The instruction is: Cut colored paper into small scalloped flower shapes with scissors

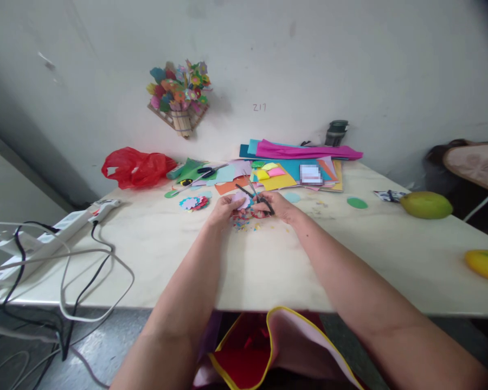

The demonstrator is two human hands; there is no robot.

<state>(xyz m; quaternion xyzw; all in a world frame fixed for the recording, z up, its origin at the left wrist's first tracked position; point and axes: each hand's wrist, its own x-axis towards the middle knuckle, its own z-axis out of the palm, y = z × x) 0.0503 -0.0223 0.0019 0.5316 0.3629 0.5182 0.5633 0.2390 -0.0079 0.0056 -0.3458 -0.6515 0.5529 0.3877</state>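
Near the middle of the white table (260, 271), my left hand (224, 207) pinches a small pale lilac paper piece (241, 201). My right hand (274, 205) is wrapped round the black handles of a pair of scissors (264, 207). Their blades point up and away, close beside the paper; whether they touch it I cannot tell. Tiny coloured paper scraps (248, 225) lie scattered under both hands. Left of my left hand is a cluster of scalloped paper shapes (194, 203) in blue, red and lilac.
Behind the hands lie coloured paper sheets (282, 179), a second pair of scissors (212, 170) and a red plastic bag (136, 167). A power strip (44, 244) with loose cables occupies the left side. Two mangoes (426, 205) sit at the right. An open bag (248, 363) hangs below the front edge.
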